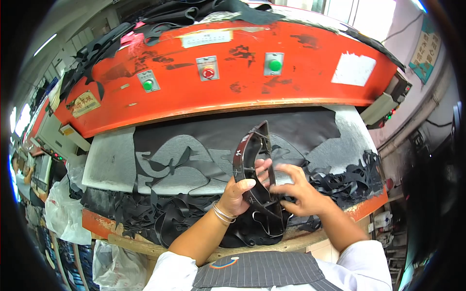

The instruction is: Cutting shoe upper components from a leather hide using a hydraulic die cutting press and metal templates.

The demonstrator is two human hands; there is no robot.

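Observation:
My left hand (237,198) grips a cutting die (246,167), a dark frame with one curved side and one straight side, braced inside by crossbars. The thumb lies over its curved wall, and the fingers show through the opening. The die is tilted up on edge above the front of the cutting bed. Beside its straight side is my right hand (303,194), its fingers apart and slightly blurred; whether they touch the die cannot be made out. Beyond the die lies a black sheet of leather-like material (213,128) with curved shapes cut out of it.
An orange press beam (174,97) spans the back, bearing two green buttons and a red one (208,72). The pale cutting bed (109,162) shows through the cutouts. Tangled black scraps (170,220) line its front edge. Plastic bags (65,213) hang at the left.

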